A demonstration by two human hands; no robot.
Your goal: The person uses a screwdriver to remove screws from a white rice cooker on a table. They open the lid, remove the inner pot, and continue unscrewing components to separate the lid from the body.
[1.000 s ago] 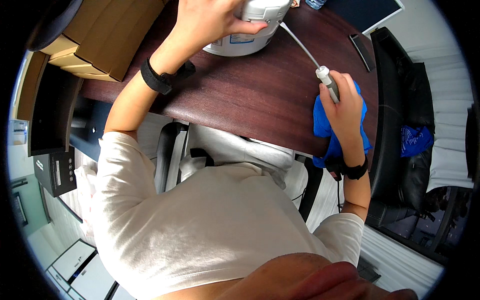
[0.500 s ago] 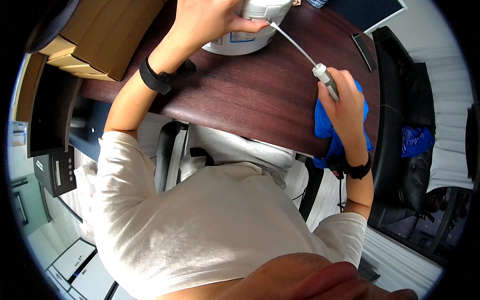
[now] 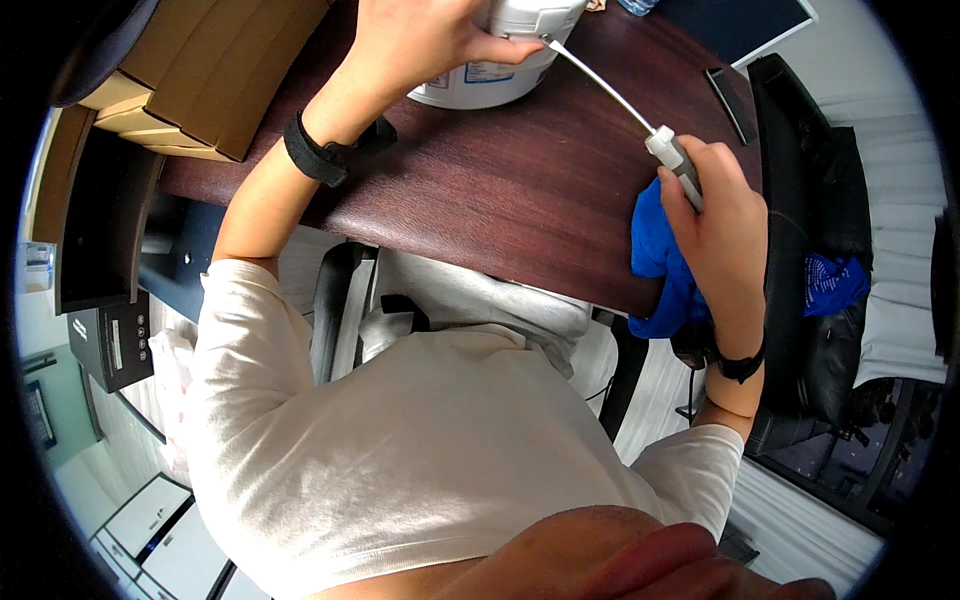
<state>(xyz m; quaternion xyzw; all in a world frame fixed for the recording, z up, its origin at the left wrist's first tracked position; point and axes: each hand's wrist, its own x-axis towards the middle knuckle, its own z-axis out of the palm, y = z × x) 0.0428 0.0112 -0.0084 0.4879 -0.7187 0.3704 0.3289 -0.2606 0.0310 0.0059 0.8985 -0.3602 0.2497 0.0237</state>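
Clasping a screwdriver (image 3: pixel 664 147) by its handle, the right hand (image 3: pixel 725 205) angled the tip at a white tub (image 3: pixel 510 90) on the worktop (image 3: pixel 460 195); the left hand (image 3: pixel 418 40), grip unclear to me, seemingly steadied it.

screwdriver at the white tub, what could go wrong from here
The tip of the screwdriver is close beside the thumb of the left hand, so a slip off the white tub might jab the thumb. The blue cloth at the edge of the table, near the right hand, could get knocked off.
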